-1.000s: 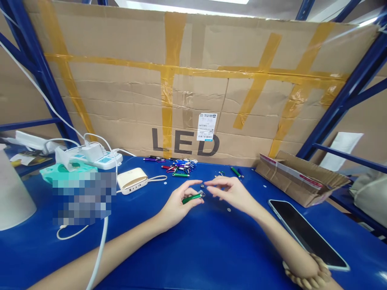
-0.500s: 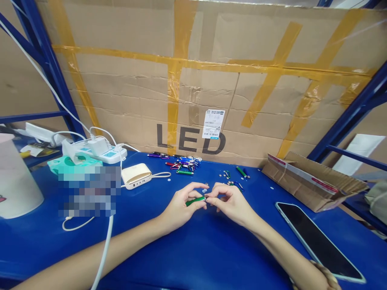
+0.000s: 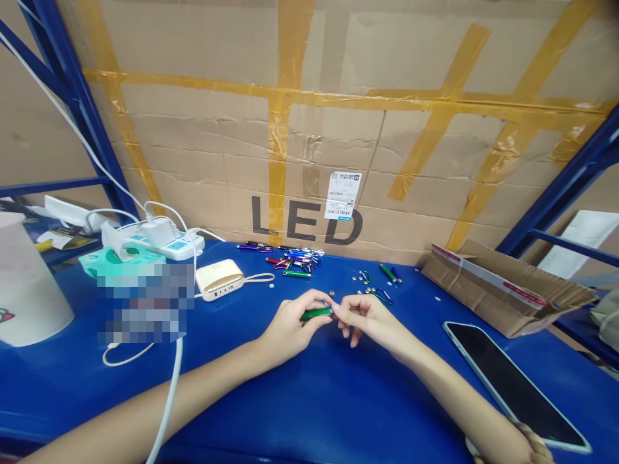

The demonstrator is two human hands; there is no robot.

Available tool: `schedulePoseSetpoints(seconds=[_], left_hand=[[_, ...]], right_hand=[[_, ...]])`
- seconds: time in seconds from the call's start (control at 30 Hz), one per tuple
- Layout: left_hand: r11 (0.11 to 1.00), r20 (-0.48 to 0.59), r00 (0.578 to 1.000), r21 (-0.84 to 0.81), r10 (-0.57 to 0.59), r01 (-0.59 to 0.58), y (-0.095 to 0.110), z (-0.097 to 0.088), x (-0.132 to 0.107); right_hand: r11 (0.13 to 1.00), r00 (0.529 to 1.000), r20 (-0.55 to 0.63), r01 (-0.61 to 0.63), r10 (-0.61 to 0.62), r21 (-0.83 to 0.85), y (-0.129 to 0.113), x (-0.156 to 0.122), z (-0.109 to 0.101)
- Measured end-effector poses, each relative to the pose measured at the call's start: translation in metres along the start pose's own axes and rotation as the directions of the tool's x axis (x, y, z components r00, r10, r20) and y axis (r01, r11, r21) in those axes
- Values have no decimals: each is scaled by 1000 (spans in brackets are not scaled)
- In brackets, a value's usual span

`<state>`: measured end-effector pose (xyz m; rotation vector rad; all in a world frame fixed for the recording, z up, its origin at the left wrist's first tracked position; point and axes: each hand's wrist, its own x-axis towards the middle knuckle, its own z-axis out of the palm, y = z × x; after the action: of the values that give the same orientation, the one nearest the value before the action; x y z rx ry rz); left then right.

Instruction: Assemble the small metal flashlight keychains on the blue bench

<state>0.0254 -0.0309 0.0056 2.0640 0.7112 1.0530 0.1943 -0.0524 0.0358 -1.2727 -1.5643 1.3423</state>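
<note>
My left hand [image 3: 293, 325] is closed round a small green keychain flashlight [image 3: 315, 313], held nearly level above the blue table. At the tube's right end, the thumb and forefinger of my right hand [image 3: 365, 319] pinch together. Whatever sits between those fingertips is too small to make out. Just beyond my hands lie a small silver disc [image 3: 331, 293] and several carabiner clips [image 3: 382, 295] with more tiny round pieces. A pile of coloured keychain flashlights [image 3: 297, 260] rests against the cardboard at the back.
A phone [image 3: 512, 383] and an open cardboard box [image 3: 483, 296] occupy the right side. To the left are a cream power bank [image 3: 220, 280], a power strip [image 3: 178, 245], a white bin [image 3: 31, 290] and a white cable [image 3: 169, 393]. Large cardboard [image 3: 217, 154] stands behind.
My left fingers have closed further over the flashlight, which now lies more level. My right hand's lower fingers have spread downward while the pinch stays at the tube's end. The view has shifted slightly.
</note>
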Motion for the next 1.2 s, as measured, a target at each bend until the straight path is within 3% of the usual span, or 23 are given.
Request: schedulePoseSetpoints(seconds=[0.13, 0.23, 0.3, 0.4, 0.5, 0.6, 0.77, 0.87, 1.03, 1.1, 1.2], left_hand=[[1000, -13, 1000, 10, -12, 12, 0, 1, 1], [996, -34, 996, -45, -84, 83, 1, 0, 2], [984, -36, 990, -119, -134, 129, 1, 0, 3], [963, -14, 984, -208, -180, 174, 1, 1, 4], [956, 32, 982, -225, -187, 189, 0, 1, 3], [968, 63, 986, -188, -155, 164, -1, 0, 1], [999, 109, 993, 1, -49, 49, 1, -6, -6], [994, 154, 988, 104, 10, -27, 2, -8, -8], [899, 184, 962, 353, 203, -258, -1, -10, -10], [834, 230, 933, 426, 276, -352, -2, -12, -10], [784, 283, 899, 446, 335, -433, -1, -16, -10]], right_hand=[[999, 1000, 28, 8, -7, -53, 3, 2, -1], [968, 989, -81, 105, -127, -228, 6, 4, -4], [899, 942, -138, 238, -305, -366, 6, 4, -8], [746, 843, -72, 428, -534, -510, 6, 4, -13], [621, 763, 11, 535, -647, -573, 8, 2, -16], [560, 731, 57, 567, -680, -604, 11, 2, -16], [560, 768, 109, 549, -631, -621, 12, 0, -13], [637, 817, 43, 480, -574, -604, 12, -1, -7], [929, 969, -74, 201, -235, -312, 11, 0, 1], [984, 994, -51, 91, -100, -151, 10, 0, 2], [998, 998, 9, -54, 54, 32, 6, -2, 2]])
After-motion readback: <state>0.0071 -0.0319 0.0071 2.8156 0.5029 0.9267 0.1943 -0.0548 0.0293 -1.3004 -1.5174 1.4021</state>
